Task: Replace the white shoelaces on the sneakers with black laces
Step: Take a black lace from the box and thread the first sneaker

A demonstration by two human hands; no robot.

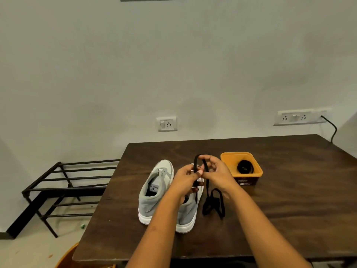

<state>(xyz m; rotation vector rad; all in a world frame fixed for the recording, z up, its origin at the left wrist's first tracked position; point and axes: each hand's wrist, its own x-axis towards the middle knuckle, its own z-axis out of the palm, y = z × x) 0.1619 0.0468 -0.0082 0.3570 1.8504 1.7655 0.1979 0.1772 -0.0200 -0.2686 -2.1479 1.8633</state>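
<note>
Now both hands [202, 175] pinch flat black lace [206, 182].

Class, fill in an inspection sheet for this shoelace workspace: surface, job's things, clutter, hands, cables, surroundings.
Surface: dark wooden table.
Job's things: two grey sneakers, no white laces seen; black lace trailing onto the table; another coiled black lace in the orange tub.
Clutter: nothing seen.
Hands: left hand and right hand both pinch the black lace.
Cables: black cord at the wall socket.
Surroundings: black metal rack, pale wall.
</note>
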